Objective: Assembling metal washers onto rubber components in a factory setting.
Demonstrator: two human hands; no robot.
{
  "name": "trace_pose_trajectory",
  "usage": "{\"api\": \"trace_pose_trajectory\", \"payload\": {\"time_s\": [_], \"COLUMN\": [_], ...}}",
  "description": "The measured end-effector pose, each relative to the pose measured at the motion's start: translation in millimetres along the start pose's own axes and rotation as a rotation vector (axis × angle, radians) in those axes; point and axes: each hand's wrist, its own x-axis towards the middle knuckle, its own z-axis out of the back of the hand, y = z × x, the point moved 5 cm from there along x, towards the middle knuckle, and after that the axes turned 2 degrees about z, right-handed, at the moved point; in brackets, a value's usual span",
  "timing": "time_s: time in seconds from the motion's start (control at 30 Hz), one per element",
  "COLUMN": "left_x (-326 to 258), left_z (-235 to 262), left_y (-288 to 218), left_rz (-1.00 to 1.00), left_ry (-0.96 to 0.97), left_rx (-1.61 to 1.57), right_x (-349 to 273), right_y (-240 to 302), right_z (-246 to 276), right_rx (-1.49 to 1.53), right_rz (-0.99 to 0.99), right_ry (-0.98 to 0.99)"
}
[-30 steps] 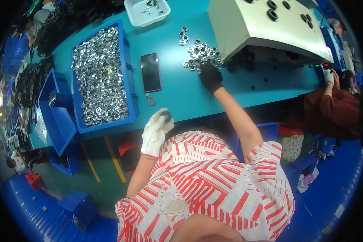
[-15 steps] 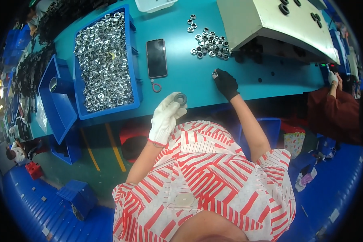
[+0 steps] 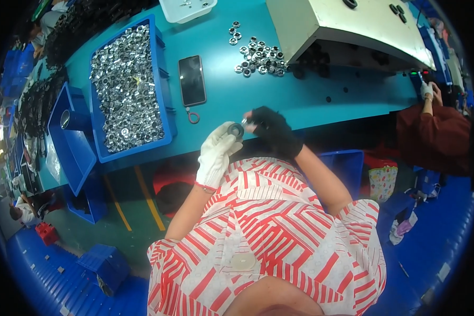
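My left hand, in a white glove, pinches a dark round ring between thumb and fingers, just over the table's near edge. Close beside it on the right is my right hand in a black glove with bare fingertips, blurred by motion. At its fingertips shows a small shiny metal ring, right next to the dark ring. I cannot tell whether the two pieces touch. Farther off, several loose metal rings lie in a cluster on the teal table.
Left of a phone stands a blue bin full of shiny metal rings. A second blue bin leans beside it. A cream metal housing stands at the back right, a white tray at the back. Another person's hand is far right.
My right hand has come left and nearer, from beside the loose metal rings to my left hand, bringing the small metal ring. My left hand keeps the dark ring nearly in place.
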Motion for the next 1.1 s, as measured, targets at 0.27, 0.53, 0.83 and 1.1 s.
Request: {"api": "trace_pose_trajectory", "payload": {"time_s": [0.27, 0.53, 0.83, 1.1], "left_x": [1.9, 1.9, 3.3, -9.9], "left_z": [-29.0, -44.0, -48.8, -58.3], "left_y": [-1.5, -7.5, -6.3, -12.6], "left_rz": [-0.015, -0.012, -0.220, -0.602], "left_ry": [0.130, 0.025, 0.146, 0.133], "left_rx": [0.068, 0.337, 0.601, 1.078], "right_x": [-22.7, -32.0, -34.2, -40.7], "right_y": [28.2, 35.8, 28.1, 25.7], "right_z": [-4.8, -4.0, -0.6, 1.8], "right_rx": [-0.596, -0.794, -0.597, -0.657], "right_rz": [0.184, 0.278, 0.200, 0.035], "right_ry": [-0.004, -0.013, -0.024, 0.075]}}
